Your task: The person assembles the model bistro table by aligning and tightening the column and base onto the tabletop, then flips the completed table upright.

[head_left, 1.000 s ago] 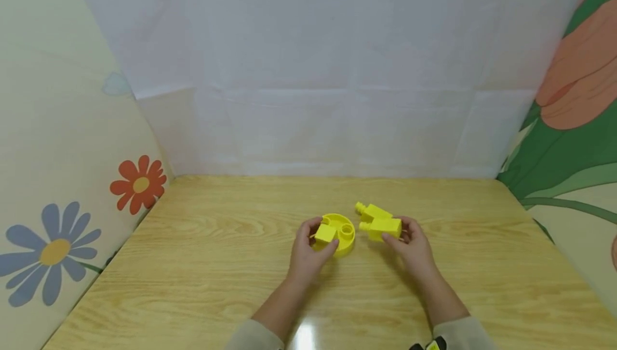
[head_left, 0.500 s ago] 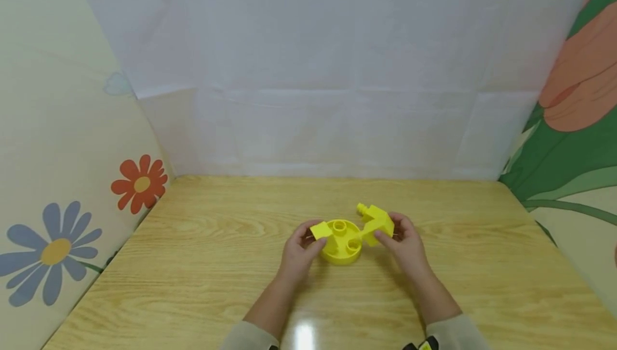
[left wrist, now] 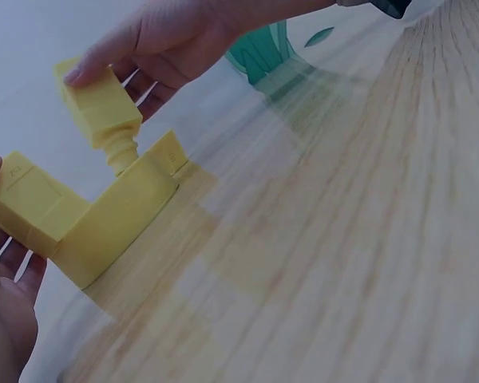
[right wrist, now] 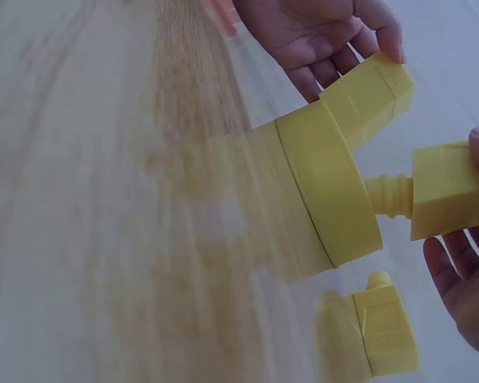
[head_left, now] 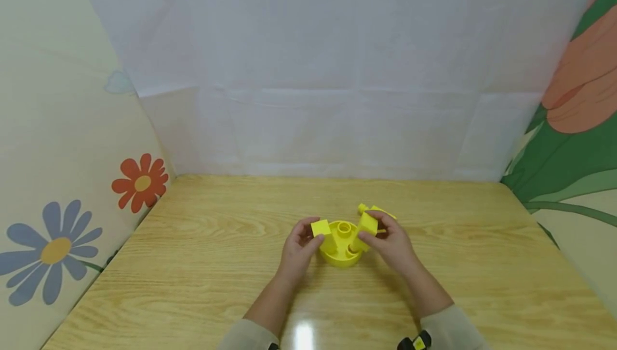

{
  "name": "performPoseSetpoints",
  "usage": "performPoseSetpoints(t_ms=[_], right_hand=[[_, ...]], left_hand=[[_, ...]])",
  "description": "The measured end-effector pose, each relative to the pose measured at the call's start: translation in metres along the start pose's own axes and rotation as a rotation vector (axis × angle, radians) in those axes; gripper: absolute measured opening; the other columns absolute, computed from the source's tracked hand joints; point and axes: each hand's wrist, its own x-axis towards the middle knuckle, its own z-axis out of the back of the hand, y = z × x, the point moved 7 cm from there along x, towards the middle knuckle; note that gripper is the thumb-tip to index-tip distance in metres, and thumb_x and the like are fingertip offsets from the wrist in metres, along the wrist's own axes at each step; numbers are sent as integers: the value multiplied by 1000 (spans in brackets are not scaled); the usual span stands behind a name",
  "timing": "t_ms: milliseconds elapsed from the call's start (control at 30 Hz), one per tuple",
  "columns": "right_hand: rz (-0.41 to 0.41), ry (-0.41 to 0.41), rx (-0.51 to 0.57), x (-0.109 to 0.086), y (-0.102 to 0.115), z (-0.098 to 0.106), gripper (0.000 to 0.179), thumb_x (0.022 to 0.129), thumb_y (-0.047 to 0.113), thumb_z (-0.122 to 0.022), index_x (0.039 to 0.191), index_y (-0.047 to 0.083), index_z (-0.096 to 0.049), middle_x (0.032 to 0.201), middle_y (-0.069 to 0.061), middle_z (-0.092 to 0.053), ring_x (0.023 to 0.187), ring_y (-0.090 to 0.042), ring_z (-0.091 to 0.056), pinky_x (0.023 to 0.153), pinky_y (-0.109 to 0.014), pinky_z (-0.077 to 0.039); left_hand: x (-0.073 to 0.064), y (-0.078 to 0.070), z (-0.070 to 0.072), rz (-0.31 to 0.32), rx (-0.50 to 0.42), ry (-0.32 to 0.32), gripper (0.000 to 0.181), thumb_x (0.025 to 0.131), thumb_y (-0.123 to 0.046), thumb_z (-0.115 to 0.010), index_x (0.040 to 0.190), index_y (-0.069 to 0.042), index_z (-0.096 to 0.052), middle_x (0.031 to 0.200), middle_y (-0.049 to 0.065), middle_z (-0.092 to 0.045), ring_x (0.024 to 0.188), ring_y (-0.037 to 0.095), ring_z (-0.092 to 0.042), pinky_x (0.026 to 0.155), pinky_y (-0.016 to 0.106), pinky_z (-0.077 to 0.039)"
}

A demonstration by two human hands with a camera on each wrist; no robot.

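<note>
A round yellow base (head_left: 341, 263) with raised sockets stands on the table. My left hand (head_left: 295, 251) pinches a yellow block (head_left: 321, 228) that leans outward from one socket at the base's left side. My right hand (head_left: 394, 242) grips another yellow block (head_left: 368, 223) between thumb and fingers. This block's ridged stem (right wrist: 393, 196) points down, its tip at the socket on the base's right side; how deep it sits is hidden by the base wall. Another socket (head_left: 344, 227) at the back shows bare. A third yellow block (right wrist: 387, 327) lies on the table, partly behind my right hand in the head view.
The wood-grain table (head_left: 217, 264) extends around the base on all sides. A white sheet (head_left: 308, 71) hangs at its far edge. Flower-patterned panels (head_left: 53, 125) flank it left and right.
My right hand has moved left to the base and turned its block from lying sideways to stem down. The base has shifted slightly right and now lies flatter. The third block stays behind.
</note>
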Motion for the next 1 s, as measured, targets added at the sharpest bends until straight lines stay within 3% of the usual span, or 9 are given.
performPoseSetpoints(t_ms=[233,400,567,1000], right_hand=[[86,79,-91,3,9,-11,51,83,11,-77,130,4,-60,114,-15,-63,99,-21,-57,87,-32,-52],[102,112,-149,5,11,-17,51,83,13,-78,131,6,-61,118,-13,-62,97,-18,-58,84,-28,-52],[127,133,-189,6,16,-22,49,83,16,-78,129,6,-62,117,-12,-63,95,-19,-58,83,-31,-53],[101,145,-266,7,15,-26,47,85,22,-77,128,9,-62,115,-8,-64,94,-17,-57,81,-30,-51]], left_hand=[[0,0,0,-10,-27,4,38,90,-1,-63,127,3,-55,118,18,-61,101,9,-57,89,17,-48],[1,1,0,-18,-27,1,38,90,0,-64,127,3,-56,121,22,-60,102,9,-57,90,17,-48],[1,2,0,-4,-32,1,38,90,0,-64,127,2,-56,122,20,-60,103,10,-57,90,16,-48],[2,2,-1,10,-32,-10,38,90,-1,-64,127,1,-57,122,18,-62,102,9,-58,90,17,-49]])
